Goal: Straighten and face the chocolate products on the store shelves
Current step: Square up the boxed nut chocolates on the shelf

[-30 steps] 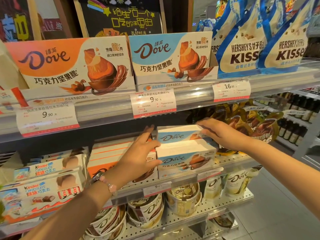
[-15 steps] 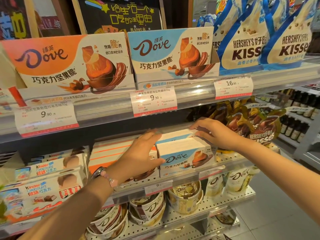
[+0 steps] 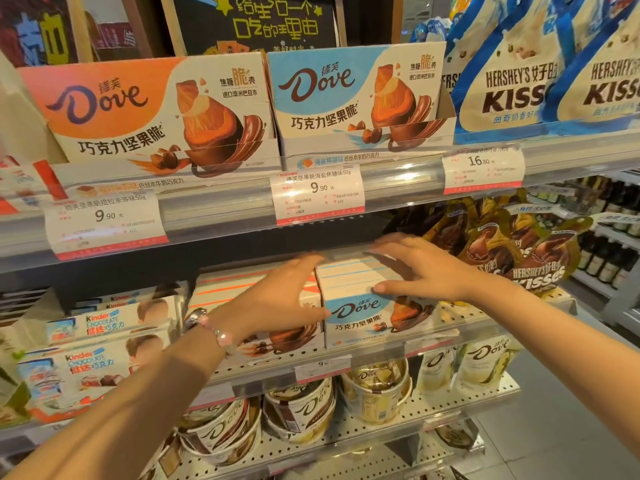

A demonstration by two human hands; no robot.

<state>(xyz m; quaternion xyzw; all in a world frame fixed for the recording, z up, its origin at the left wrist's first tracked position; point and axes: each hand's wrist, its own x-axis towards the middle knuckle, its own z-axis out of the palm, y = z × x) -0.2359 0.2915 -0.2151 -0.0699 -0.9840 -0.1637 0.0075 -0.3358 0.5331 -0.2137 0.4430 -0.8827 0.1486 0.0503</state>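
Middle shelf [image 3: 460, 315]: blue Dove box stack [image 3: 367, 299] sitting front-facing at the shelf edge, logo outward, just right of the orange Dove box stack [image 3: 249, 289] and touching it. Left hand [image 3: 277, 299] pressed against the left side of the blue stack, fingers straight, thumb on its front corner; overlaps the orange stack's front. Right hand [image 3: 419, 268] flat on top of the blue stack, fingers extended toward the back, thumb at the top front edge. Neither hand curled round anything; some motion blur on the fingertips. Beaded bracelet [image 3: 211, 329] on the left wrist. Right of the blue stack: brown Hershey's Kisses bags [image 3: 512, 251], near but not touching as far as visible. Left: Kinder Chocolate boxes [image 3: 90, 362]. Upper shelf: orange Dove display carton [image 3: 149, 112] beside blue Dove display carton [image 3: 356, 95], white-and-blue Hershey's Kisses bags [image 3: 533, 74] to the right, price tags [image 3: 317, 195] along the rail. Lower shelf: Dove tubs [image 3: 301, 410] and pale Dove pouches [image 3: 485, 362].
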